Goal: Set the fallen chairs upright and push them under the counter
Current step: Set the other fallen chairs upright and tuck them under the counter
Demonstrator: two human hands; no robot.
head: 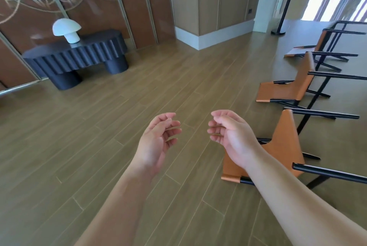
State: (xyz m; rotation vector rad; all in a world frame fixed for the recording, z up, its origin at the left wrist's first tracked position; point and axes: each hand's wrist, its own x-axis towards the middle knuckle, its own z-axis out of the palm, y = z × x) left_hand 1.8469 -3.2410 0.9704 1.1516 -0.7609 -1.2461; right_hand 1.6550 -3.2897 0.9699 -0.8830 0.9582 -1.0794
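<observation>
Both hands hang empty over the wooden floor (99, 146), palms turned inward, fingers loosely curled and holding nothing: the left hand (156, 142) and the right hand (232, 138) are a little apart. Three orange chairs with black legs lie tipped over in a row on the right. The near chair (282, 146) lies just behind and beside the right hand's wrist, untouched. The middle chair (286, 87) and far chair (317, 45) lie farther off.
</observation>
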